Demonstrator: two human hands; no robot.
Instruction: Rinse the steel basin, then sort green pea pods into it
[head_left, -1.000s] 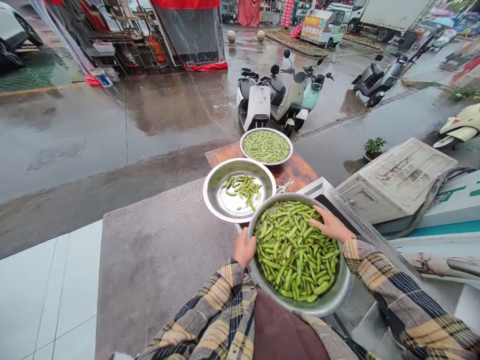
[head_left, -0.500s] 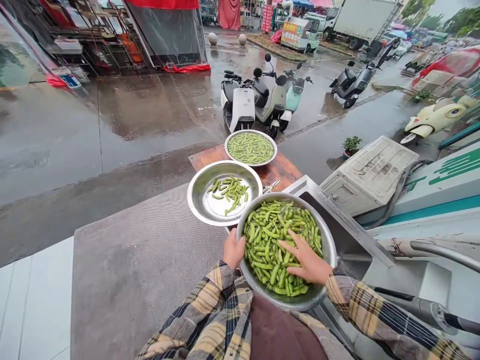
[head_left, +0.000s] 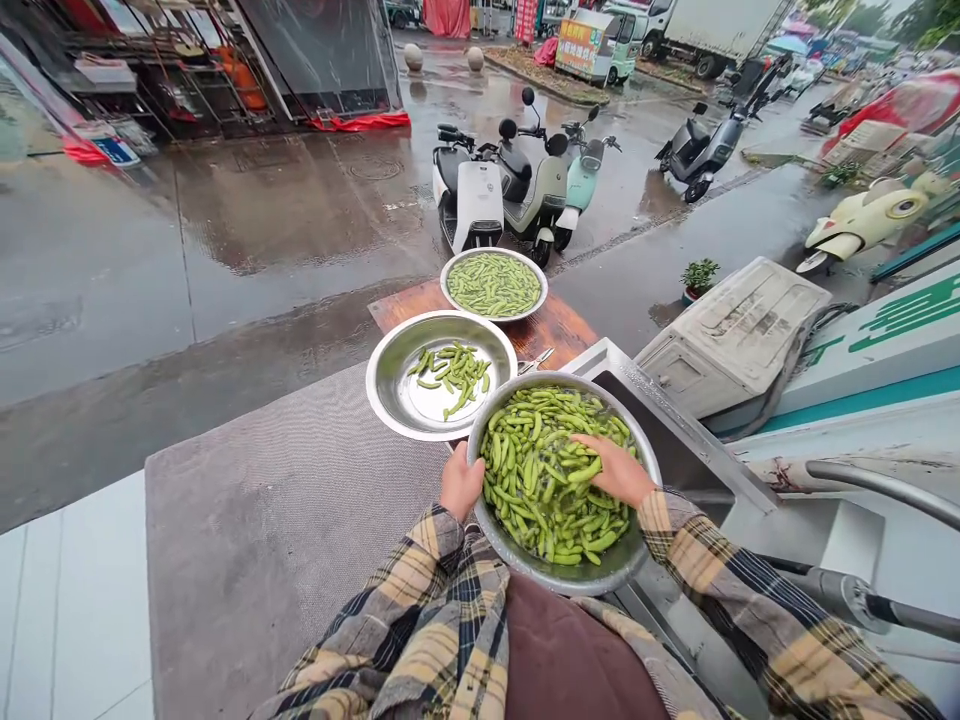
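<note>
A deep metal basin (head_left: 649, 470) holds many green edamame pods (head_left: 536, 470) in water and tilts slightly in front of me. My left hand (head_left: 461, 482) is closed on its left rim, thumb over the edge. My right hand (head_left: 619, 470) reaches into the pods at the right side of the basin, its fingers curled around some of them; the fingertips are hidden among pods and water. Just beyond the left rim stands a shallower steel basin (head_left: 390, 390) with a small heap of pods (head_left: 457, 375) on its bottom.
A third basin (head_left: 445, 290), full of pods in water, stands on a wooden board (head_left: 397, 308). Scissors (head_left: 536, 360) lie beside the basins. A steel sink (head_left: 697, 455) is under and right of the deep basin. A grey mat (head_left: 300, 500) covers the left surface. Scooters (head_left: 480, 200) stand beyond.
My right hand has gone from spread over the pods to dug in among them, a little up and to the right. My left hand keeps the rim.
</note>
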